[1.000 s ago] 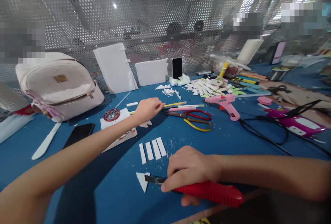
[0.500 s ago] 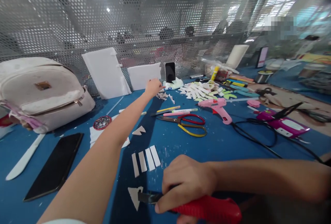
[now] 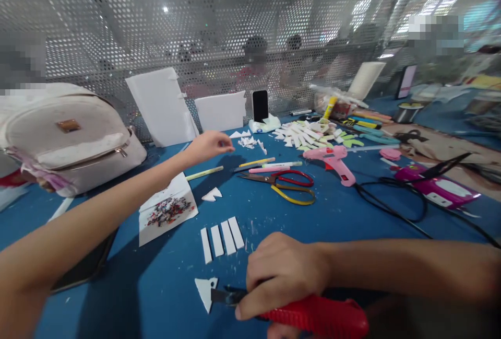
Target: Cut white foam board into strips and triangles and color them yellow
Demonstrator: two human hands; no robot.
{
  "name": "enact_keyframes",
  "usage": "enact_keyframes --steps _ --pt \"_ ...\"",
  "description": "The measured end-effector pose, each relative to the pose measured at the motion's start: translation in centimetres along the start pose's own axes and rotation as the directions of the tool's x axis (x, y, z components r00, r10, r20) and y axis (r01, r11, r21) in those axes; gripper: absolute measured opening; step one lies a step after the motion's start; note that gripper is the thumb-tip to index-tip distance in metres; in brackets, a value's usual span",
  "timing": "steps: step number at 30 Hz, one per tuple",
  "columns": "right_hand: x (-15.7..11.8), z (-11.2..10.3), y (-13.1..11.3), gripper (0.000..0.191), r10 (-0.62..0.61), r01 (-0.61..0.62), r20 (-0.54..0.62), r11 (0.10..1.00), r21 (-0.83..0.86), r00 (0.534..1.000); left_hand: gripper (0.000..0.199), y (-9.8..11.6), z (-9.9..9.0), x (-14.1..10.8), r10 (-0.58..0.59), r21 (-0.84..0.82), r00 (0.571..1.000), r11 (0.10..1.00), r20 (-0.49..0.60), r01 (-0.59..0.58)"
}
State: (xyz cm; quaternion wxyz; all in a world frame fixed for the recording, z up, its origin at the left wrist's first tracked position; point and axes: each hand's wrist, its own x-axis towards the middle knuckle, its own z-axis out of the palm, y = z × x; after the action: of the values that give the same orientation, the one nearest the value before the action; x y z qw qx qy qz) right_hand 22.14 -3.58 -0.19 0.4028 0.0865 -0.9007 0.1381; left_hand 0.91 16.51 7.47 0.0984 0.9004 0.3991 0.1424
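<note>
My right hand is wrapped around a red box cutter at the front of the table. The cutter's blade points left, its tip at the edge of a small white triangular foam piece with a hole. Just beyond it, several white foam strips lie side by side. My left hand hovers over the table with loosely curled fingers and nothing visible in them. Right of it lie small white scraps and a jagged white piece. A notched white piece rests nearer the middle.
Scissors, pens and a pink glue gun with a black cord lie centre and right. Behind are a foam-piece pile and a phone. At left: paper with dark bits, a backpack and a dark phone.
My left hand has drawn back leftward from the scraps, and a jagged white piece now shows there. The paper with bits is uncovered. My right hand stays in place with the box cutter.
</note>
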Motion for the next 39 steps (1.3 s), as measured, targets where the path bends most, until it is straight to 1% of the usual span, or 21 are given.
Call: enact_keyframes --steps 3,6,8,10,12,15,20,23,26,31,34,39 --pt "0.0 0.1 0.0 0.039 0.001 -0.001 -0.004 1.000 0.004 1.000 0.012 0.8 -0.3 -6.7 0.047 -0.124 0.996 0.992 0.076 -0.038" --pt "-0.1 0.2 0.1 0.044 0.010 -0.010 0.013 1.000 0.013 1.000 0.015 1.3 0.0 -12.3 0.085 -0.251 0.980 0.967 0.180 -0.038" --pt "-0.3 0.2 0.1 0.049 0.023 -0.024 0.039 1.000 0.012 0.999 0.017 1.4 0.3 -14.7 0.078 -0.303 0.973 0.953 0.216 -0.009" --pt "-0.4 0.3 0.0 0.049 0.036 -0.037 0.071 0.999 0.007 0.997 0.018 1.2 0.8 -15.9 0.061 -0.332 0.971 0.943 0.233 0.021" --pt "-0.4 0.3 0.0 0.045 0.046 -0.046 0.078 0.999 0.006 0.996 0.019 1.0 1.3 -16.3 0.042 -0.346 0.971 0.937 0.237 0.044" --pt "-0.2 0.4 0.0 0.038 0.042 -0.043 0.053 0.999 0.009 0.998 0.023 0.7 1.8 -16.1 0.015 -0.354 0.972 0.933 0.234 0.070" --pt "-0.1 0.4 -0.1 0.044 0.055 -0.053 0.106 0.998 -0.018 0.993 0.026 0.7 2.3 -15.8 -0.022 -0.351 0.979 0.932 0.205 0.094" --pt "-0.1 0.5 -0.1 0.043 0.052 -0.051 0.083 0.999 -0.011 0.995 0.025 0.7 2.3 -16.0 -0.038 -0.339 0.981 0.935 0.190 0.102" --pt "-0.2 0.5 -0.1 0.047 0.054 -0.053 0.059 0.999 -0.006 0.997 0.027 1.1 2.3 -16.2 -0.029 -0.346 0.979 0.933 0.201 0.098" --pt "-0.3 0.6 -0.1 0.052 0.079 -0.076 0.150 0.997 -0.027 0.986 0.026 2.1 2.5 -16.3 -0.004 -0.382 0.982 0.921 0.191 0.078" --pt "-0.4 0.6 0.0 0.053 0.082 -0.079 0.149 0.997 -0.024 0.985 0.022 2.4 2.7 -16.1 0.013 -0.410 0.981 0.910 0.194 0.069" --pt "-0.4 0.6 -0.1 0.055 0.091 -0.087 0.162 0.996 -0.035 0.982 0.016 2.4 3.2 -15.8 0.018 -0.437 0.978 0.896 0.206 0.075"
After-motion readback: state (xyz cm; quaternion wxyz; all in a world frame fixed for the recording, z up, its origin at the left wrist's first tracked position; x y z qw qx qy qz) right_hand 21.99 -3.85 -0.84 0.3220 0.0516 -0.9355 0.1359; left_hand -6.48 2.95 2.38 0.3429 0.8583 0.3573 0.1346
